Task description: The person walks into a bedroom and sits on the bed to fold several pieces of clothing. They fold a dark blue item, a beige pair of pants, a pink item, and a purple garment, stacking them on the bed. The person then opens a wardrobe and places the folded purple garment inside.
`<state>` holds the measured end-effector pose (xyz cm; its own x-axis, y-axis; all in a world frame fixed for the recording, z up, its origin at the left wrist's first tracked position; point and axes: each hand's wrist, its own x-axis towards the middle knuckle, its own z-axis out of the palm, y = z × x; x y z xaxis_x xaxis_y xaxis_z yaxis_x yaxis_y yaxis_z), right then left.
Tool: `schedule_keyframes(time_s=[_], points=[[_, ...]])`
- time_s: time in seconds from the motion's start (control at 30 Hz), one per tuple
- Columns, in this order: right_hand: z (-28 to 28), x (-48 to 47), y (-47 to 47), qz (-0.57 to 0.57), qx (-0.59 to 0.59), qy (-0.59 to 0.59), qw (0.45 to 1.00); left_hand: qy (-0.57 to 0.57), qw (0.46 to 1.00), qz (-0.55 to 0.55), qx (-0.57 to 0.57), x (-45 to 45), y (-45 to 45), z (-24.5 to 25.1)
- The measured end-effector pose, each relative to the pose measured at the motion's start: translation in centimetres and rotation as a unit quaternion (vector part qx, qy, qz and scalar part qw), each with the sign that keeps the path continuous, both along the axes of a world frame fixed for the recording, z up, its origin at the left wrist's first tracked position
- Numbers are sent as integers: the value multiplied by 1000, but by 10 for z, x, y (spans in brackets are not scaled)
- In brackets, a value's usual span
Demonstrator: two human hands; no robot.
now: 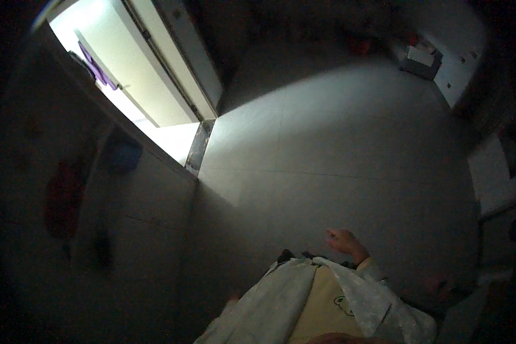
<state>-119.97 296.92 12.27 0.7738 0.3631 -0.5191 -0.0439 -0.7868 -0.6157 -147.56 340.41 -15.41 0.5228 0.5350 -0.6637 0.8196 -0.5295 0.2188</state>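
My right hand [347,244] hangs in front of my body over the floor, its fingers loosely curled. No object shows in it, but dim light and blur hide the inside of the palm. At my left side, a faint bit of skin, seemingly my left hand [232,299], shows past the edge of the garment; its fingers are hidden. I wear a pale open overshirt [258,301] over a yellowish top [316,296] with a small drawn figure. Below and ahead lies a tiled floor [327,172], mostly in shadow.
At the upper left, a pale door [142,64] stands ajar into a bright room, with a purple cloth [95,69] hanging beside it. A dark stone threshold [199,146] crosses the doorway. A wall [155,210] runs along the left. A grey box [422,60] sits at the far right.
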Motion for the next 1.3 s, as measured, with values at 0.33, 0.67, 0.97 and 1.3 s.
schedule_keyframes(time_s=[0.33,0.67,0.97,1.3], points=[[1,191,96,121,78,-52,988,-266,961,7,75,279,72,102],[7,437,182,204,79,-90,972,-59,987,90,123,328,72,79],[23,566,270,310,6,-31,950,-73,977,131,151,419,93,73],[15,665,433,233,15,4,972,-95,970,207,83,572,284,52]])
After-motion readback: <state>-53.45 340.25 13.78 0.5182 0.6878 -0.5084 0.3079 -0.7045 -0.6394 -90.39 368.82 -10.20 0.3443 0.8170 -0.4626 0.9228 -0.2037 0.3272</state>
